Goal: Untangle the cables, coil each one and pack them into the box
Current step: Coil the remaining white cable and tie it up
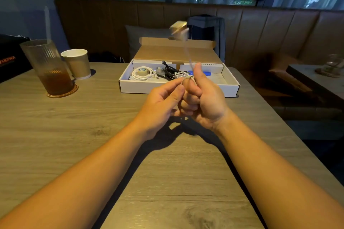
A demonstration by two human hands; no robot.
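Observation:
My right hand (205,101) is closed into a fist with a thin white cable (188,78) looped around its fingers. My left hand (162,104) pinches the same cable beside the right fingers. The cable's free end rises blurred above the thumb, with a pale blocky plug (179,27) swinging in the air. Just behind my hands sits the open white cardboard box (178,87). Inside it lie a coiled white cable (143,74), a black cable (169,70) and another white coil (181,74).
A ribbed glass of amber drink (48,67) stands on a coaster at the left, with a paper cup (77,63) beside it. The wooden table (93,117) ends at the right, next to a padded bench (279,39). A second table (316,78) is at far right.

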